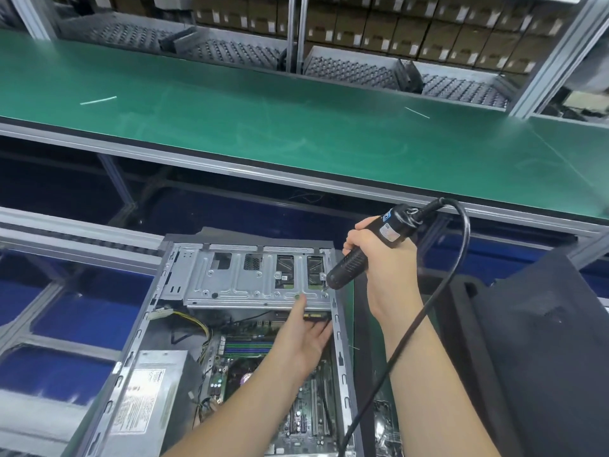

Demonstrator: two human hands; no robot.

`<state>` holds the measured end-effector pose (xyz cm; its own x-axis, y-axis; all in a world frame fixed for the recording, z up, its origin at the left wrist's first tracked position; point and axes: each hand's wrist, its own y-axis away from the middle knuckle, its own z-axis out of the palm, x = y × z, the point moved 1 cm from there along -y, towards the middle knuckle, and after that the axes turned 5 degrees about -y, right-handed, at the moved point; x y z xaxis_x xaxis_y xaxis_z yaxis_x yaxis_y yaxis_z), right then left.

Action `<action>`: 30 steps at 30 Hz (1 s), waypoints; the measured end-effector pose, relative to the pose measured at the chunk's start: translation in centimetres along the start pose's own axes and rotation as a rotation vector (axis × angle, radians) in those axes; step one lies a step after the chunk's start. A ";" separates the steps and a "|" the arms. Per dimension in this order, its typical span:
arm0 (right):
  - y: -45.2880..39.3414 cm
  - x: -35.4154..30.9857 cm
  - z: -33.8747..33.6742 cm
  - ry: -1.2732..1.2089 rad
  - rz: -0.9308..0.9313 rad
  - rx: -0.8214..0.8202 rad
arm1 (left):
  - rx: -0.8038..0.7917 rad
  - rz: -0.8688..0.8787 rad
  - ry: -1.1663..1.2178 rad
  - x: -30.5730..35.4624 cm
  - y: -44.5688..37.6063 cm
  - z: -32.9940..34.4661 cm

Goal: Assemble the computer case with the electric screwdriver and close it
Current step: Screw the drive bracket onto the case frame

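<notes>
**Risk check: driver at the drive-cage corner**

Right hand (375,255) is wrapped round the electric screwdriver (362,249), its tip angled down onto the right front corner of the drive cage (250,282). Can't tell whether the bit is actually seated in a screw; the tip is too small and dark to read. Left hand (304,338) has its fingers straight, fingertips pressing the cage's front edge just left of the driver tip. The computer case (339,324) lies open under both forearms, motherboard (296,407) exposed beneath the left wrist.

Likely failure modes:
- Driver is tilted, not square to the cage. My guess: cam-out or cross-thread if triggered like this.
- If the bit slips, it heads toward the left fingertips or down onto the board.
- The cord (428,308) loops past the right forearm and over the case's right rail; a snag could yank the tool off line.
- If the left hand lets go, the cage could shift and the holes misalign.

Side panel (543,341) sits right of the right arm, not fitted yet.
</notes>
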<state>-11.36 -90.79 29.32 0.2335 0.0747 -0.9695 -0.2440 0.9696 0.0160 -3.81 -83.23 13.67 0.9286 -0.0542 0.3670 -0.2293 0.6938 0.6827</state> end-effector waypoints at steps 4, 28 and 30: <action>-0.3 0.2 0.0 0.073 -0.004 -0.005 | 0.029 0.029 0.022 -0.5 -0.1 0.2; -1.3 1.6 0.6 0.215 -0.018 -0.095 | 0.053 0.118 -0.077 -0.9 -0.5 -0.7; -1.5 1.7 0.8 0.240 -0.028 -0.130 | 0.049 0.117 -0.084 -0.9 -0.5 -0.7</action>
<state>-9.86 -91.90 27.88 0.0160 -0.0236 -0.9996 -0.3629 0.9314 -0.0278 -4.33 -82.99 12.57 0.8677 -0.0361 0.4958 -0.3504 0.6631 0.6615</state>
